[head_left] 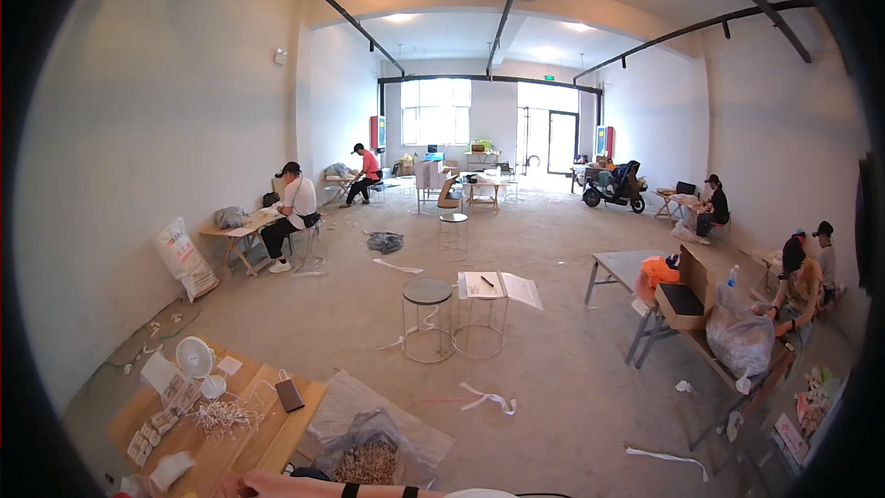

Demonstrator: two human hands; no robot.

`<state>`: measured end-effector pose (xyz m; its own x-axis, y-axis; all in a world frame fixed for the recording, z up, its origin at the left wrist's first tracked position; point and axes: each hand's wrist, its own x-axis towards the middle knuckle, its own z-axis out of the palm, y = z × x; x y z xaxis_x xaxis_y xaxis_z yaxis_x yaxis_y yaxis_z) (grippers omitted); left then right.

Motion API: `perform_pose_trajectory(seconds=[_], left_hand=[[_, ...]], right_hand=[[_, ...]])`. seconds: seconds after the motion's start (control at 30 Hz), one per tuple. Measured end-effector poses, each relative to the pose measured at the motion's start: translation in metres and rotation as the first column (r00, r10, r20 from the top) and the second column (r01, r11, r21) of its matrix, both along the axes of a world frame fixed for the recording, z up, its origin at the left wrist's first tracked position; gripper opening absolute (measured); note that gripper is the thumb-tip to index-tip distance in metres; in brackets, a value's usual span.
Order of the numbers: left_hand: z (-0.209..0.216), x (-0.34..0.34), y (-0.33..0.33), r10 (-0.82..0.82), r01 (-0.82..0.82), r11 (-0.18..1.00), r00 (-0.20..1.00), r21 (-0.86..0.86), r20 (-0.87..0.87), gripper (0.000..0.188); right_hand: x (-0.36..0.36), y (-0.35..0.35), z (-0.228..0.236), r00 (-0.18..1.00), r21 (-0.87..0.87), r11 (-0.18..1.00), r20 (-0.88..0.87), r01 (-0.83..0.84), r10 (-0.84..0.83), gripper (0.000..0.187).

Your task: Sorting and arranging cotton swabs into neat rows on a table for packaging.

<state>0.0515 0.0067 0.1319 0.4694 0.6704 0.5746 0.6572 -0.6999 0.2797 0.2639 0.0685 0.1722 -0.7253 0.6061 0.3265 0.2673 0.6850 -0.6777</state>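
Note:
One bare arm with two black bands runs leftward along the lower edge; it appears to be my right arm. My right hand [247, 483] is cut off by that edge, beside the near right side of a wooden table [267, 433]. Its fingers do not show clearly enough to tell what they hold. My left hand is out of view. The table carries a loose pile of thin, pale pieces [226, 417], several small packed bundles [152, 433], a white desk fan [195, 360] and a dark power bank [289, 395] with a cable.
Right of the table, an open plastic bag of brown bits [367, 463] stands on a floor sheet [424, 433]. Two round stools [427, 291] are ahead, one under an open notebook [498, 286]. A grey table [636, 267] stands right. Several people sit working along the walls.

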Motion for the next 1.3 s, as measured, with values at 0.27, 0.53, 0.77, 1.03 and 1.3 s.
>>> perform_pose_trajectory(seconds=[0.27, 0.53, 0.77, 1.03, 1.3], left_hand=[[0.020, 0.010, -0.041, 0.196, -0.194, 0.980, 0.979, -0.051, 0.054, 0.053], [0.039, 0.019, -0.063, 0.384, -0.375, 0.923, 0.915, -0.091, 0.121, 0.057], [0.071, 0.012, -0.121, 0.520, -0.491, 0.851, 0.840, 0.189, -0.158, 0.057], [0.074, -0.018, -0.164, 0.580, -0.588, 0.806, 0.806, -0.058, -0.119, 0.061], [0.041, -0.072, -0.206, 0.684, -0.660, 0.717, 0.728, -0.224, 0.044, 0.057]], right_hand=[[-0.029, -0.001, -0.008, 0.952, -0.143, 0.971, -0.270, -0.190, 0.146, 0.017], [-0.034, -0.021, 0.004, 0.974, -0.245, 0.952, -0.175, -0.183, 0.142, 0.019], [-0.064, -0.044, -0.007, 0.913, -0.474, 0.781, -0.206, -0.407, 0.351, 0.023], [-0.101, -0.072, -0.026, 0.919, -0.502, 0.773, -0.147, -0.388, 0.366, 0.009], [-0.140, -0.085, -0.046, 0.825, -0.645, 0.651, 0.055, -0.401, 0.562, 0.034]])
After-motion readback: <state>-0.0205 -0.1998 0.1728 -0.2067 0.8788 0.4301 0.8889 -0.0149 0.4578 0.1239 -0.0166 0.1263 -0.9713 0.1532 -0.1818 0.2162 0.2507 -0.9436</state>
